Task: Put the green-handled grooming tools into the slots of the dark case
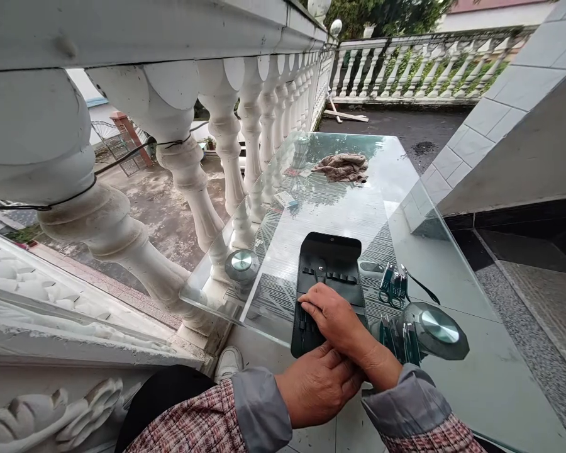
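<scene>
A black manicure case [331, 244] lies unfolded on the glass table, with elastic loops across its middle. My right hand [334, 314] is over its lower half, thumb and forefinger pinched at the left side; what they hold is too small to make out. My left hand [316, 385] grips the case's near edge, its fingertips partly hidden under my right wrist. Just right of the case are nail clippers [398, 286], small scissors [385, 283] and a slim tool with a dark handle [422, 286]. Several metal tools [408, 343] lie closer to me.
The glass tabletop [419, 248] has round metal discs [438, 325] at its supports. A crumpled brown cloth [343, 167] and a small light box [285, 200] lie farther back. A white balustrade [226, 135] runs along the left; a tiled slanted wall [504, 104] stands right.
</scene>
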{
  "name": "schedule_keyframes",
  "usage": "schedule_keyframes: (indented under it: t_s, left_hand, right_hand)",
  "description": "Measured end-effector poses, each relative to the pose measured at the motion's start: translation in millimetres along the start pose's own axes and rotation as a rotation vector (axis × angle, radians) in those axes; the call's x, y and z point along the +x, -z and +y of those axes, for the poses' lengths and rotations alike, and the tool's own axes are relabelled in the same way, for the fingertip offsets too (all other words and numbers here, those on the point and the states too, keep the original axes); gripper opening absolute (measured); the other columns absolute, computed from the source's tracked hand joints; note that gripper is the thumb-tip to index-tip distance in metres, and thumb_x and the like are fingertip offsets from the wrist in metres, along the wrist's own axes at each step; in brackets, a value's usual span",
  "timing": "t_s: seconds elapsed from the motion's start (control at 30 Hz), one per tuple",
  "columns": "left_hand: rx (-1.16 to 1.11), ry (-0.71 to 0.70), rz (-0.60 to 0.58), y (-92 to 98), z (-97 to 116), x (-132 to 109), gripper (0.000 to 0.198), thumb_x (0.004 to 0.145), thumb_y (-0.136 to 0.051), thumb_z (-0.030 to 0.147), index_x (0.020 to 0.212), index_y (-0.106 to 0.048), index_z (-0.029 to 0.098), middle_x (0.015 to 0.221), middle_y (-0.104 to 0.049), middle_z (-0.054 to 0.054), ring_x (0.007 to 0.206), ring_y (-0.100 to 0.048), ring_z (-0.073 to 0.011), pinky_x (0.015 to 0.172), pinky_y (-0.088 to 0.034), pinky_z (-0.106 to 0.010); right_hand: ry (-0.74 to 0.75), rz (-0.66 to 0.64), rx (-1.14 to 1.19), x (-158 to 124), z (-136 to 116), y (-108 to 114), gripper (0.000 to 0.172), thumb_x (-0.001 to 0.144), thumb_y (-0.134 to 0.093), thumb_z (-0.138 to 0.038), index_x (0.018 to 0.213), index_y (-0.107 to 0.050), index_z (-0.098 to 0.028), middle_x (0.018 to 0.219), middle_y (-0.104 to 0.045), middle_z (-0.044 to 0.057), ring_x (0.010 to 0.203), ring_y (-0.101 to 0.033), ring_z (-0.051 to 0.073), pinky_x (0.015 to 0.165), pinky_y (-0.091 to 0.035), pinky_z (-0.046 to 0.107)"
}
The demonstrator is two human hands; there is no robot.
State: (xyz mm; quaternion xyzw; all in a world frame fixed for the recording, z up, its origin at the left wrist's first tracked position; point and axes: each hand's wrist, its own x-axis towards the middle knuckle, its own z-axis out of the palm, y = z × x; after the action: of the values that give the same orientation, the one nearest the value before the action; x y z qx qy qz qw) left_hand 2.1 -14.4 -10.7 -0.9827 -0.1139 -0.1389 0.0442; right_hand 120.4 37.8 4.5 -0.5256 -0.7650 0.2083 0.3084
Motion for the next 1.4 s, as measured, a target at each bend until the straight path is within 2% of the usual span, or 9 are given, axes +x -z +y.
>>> schedule_keyframes:
  t_s: [0.17, 0.27, 0.33, 0.47, 0.6, 0.7, 1.17, 1.3, 1.4]
  left_hand:
    - [0.111, 0.006, -0.016, -0.7, 0, -4, 0.042, 0.096, -0.031, 0.021, 0.134, -0.036, 0.003, 0.138, -0.039, -0.016, 0.13, -0.034, -0.0282, 0.108, -0.03, -0.041]
    - [0.169, -0.007, -0.027, -2.5, 0, -5, 0.043, 0.096, -0.032, 0.021, 0.135, -0.035, 0.004, 0.14, -0.037, -0.015, 0.131, -0.033, -0.0289, 0.109, -0.029, -0.041]
    - [0.192, -0.012, -0.033, -3.0, 0, -5, 0.044, 0.096, -0.032, 0.022, 0.136, -0.033, 0.004, 0.141, -0.035, -0.016, 0.131, -0.032, -0.0289, 0.109, -0.028, -0.041]
    - [0.217, -0.024, -0.055, -1.2, 0, -5, 0.045, 0.096, -0.033, 0.022, 0.137, -0.031, 0.004, 0.143, -0.032, -0.017, 0.132, -0.032, -0.0282, 0.11, -0.028, -0.041]
    - [0.229, -0.043, -0.053, -0.2, -1, -4, 0.045, 0.095, -0.035, 0.021, 0.136, -0.033, 0.004, 0.142, -0.033, -0.017, 0.131, -0.033, -0.0283, 0.109, -0.029, -0.041]
    - [0.236, -0.043, -0.042, -1.6, -1, -3, 0.044, 0.094, -0.035, 0.021, 0.135, -0.034, 0.004, 0.141, -0.034, -0.017, 0.131, -0.033, -0.0283, 0.109, -0.029, -0.041]
    - [0.267, -0.045, -0.037, -2.7, -1, -2, 0.044, 0.095, -0.033, 0.021, 0.136, -0.034, 0.005, 0.141, -0.036, -0.015, 0.131, -0.033, -0.0281, 0.109, -0.031, -0.04]
    - [0.264, -0.044, -0.031, -2.3, 0, -2, 0.043, 0.095, -0.032, 0.021, 0.135, -0.036, 0.006, 0.14, -0.037, -0.014, 0.13, -0.034, -0.0277, 0.109, -0.031, -0.04]
    - [0.261, -0.043, -0.03, -2.8, 0, -2, 0.042, 0.095, -0.033, 0.021, 0.134, -0.037, 0.005, 0.139, -0.038, -0.015, 0.13, -0.034, -0.0282, 0.109, -0.03, -0.041]
  right_hand:
    - [-0.107, 0.276, 0.096, -8, 10, 47, 0.024, 0.084, -0.046, -0.03, 0.099, -0.063, -0.022, 0.097, -0.064, 0.006, 0.092, -0.058, 0.019, 0.083, -0.045, 0.034]
    - [-0.364, 0.484, 0.098, -23, 23, 85, 0.029, 0.078, -0.052, -0.04, 0.094, -0.064, -0.019, 0.087, -0.065, 0.006, 0.078, -0.06, 0.019, 0.07, -0.046, 0.033]
    - [-0.48, 0.522, 0.086, -35, 32, 102, 0.029, 0.075, -0.054, -0.043, 0.088, -0.064, -0.019, 0.079, -0.065, 0.004, 0.07, -0.059, 0.018, 0.064, -0.045, 0.03]
    - [-0.507, 0.318, -0.098, -54, 43, 108, 0.022, 0.074, -0.052, -0.041, 0.073, -0.062, -0.021, 0.07, -0.064, 0.001, 0.066, -0.056, 0.016, 0.062, -0.04, 0.028]
    - [-0.501, 0.068, -0.289, -67, 47, 95, 0.018, 0.076, -0.051, -0.036, 0.066, -0.057, -0.022, 0.068, -0.062, -0.001, 0.065, -0.054, 0.016, 0.058, -0.034, 0.026]
    - [-0.5, -0.013, -0.384, -75, 47, 86, 0.02, 0.078, -0.051, -0.037, 0.065, -0.053, -0.021, 0.068, -0.06, 0.0, 0.064, -0.053, 0.016, 0.056, -0.03, 0.026]
    - [-0.629, -0.067, -0.476, -76, 45, 85, 0.019, 0.076, -0.044, -0.026, 0.059, -0.05, -0.02, 0.061, -0.059, 0.001, 0.059, -0.05, 0.015, 0.052, -0.026, 0.026]
    - [-0.69, 0.021, -0.333, -77, 45, 92, 0.019, 0.073, -0.047, -0.029, 0.056, -0.05, -0.021, 0.057, -0.057, 0.0, 0.056, -0.048, 0.014, 0.054, -0.031, 0.027]
    - [-0.705, 0.146, -0.012, -77, 43, 95, 0.02, 0.071, -0.051, -0.038, 0.061, -0.05, -0.021, 0.055, -0.053, -0.002, 0.053, -0.047, 0.013, 0.052, -0.036, 0.026]
